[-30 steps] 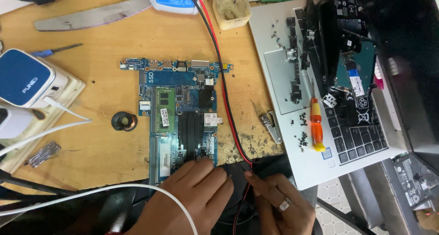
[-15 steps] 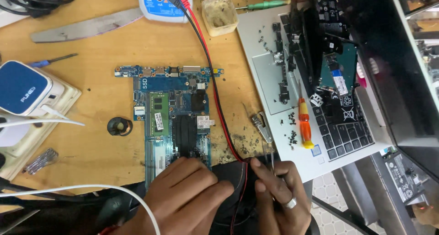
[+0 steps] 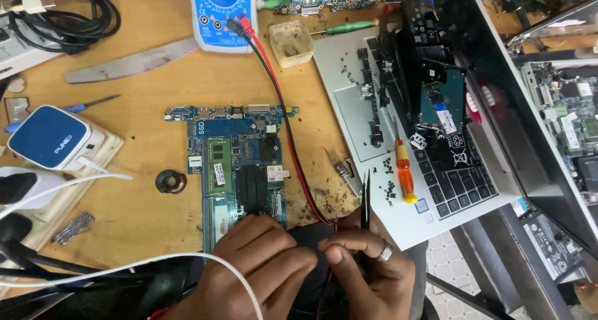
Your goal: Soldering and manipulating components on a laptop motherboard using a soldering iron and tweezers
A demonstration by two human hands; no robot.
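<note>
Compared with earlier, both hands sit higher in view; left hand [image 3: 261, 264] and right hand [image 3: 367, 270] meet, right pinching tweezers [image 3: 365, 198] pointing twelve o'clock beside motherboard [image 3: 240, 170].

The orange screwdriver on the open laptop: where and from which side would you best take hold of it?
Probably by the thick orange handle of the orange screwdriver, from above. It lies flat across the palmrest and keyboard edge of the open laptop, thin shaft pointing away from the person, with loose small screws close on its left side.
</note>
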